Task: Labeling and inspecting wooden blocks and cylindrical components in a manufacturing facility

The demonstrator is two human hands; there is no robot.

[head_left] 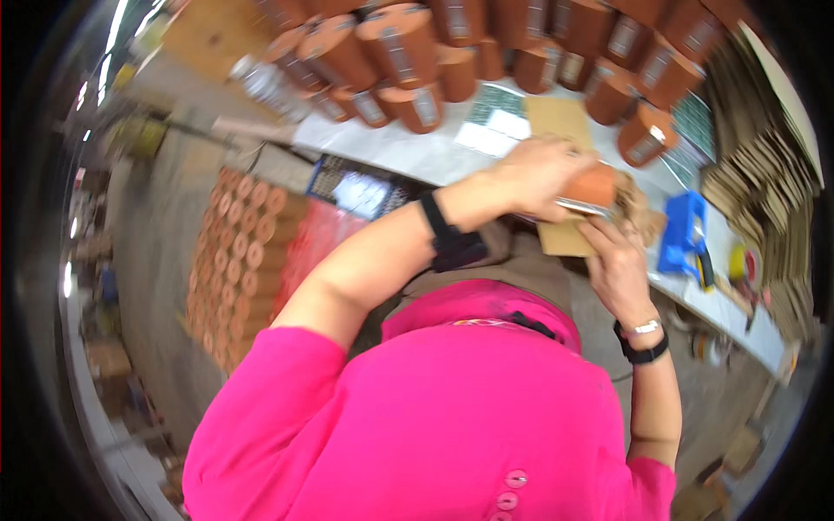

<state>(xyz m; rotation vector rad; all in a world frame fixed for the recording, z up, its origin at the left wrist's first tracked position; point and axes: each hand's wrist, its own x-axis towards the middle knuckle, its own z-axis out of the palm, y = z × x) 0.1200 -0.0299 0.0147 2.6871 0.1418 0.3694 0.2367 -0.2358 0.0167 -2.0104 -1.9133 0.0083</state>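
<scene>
A terracotta-coloured pot [592, 185] lies tilted between my hands over the near edge of the bench. My left hand [543, 176] is closed around its left side. Under and beside the pot, a tan cardboard piece [565, 240] shows, and the fingers of my right hand [618, 265] press closed on its right edge. Part of the cardboard is hidden by the pot and my fingers. Just beyond my left hand, another flat cardboard piece [558, 117] rests on the bench. Some blurred brown material [641, 213] sits at the pot's right end; what it is I cannot tell.
Several matching pots [400, 48] stand stacked along the back of the white bench [365, 143]. To the right are a blue tape dispenser [682, 230], a tape roll [744, 263] and stacked cardboard [764, 174]. Several round-ended brown cylinders [239, 252] are piled on the left.
</scene>
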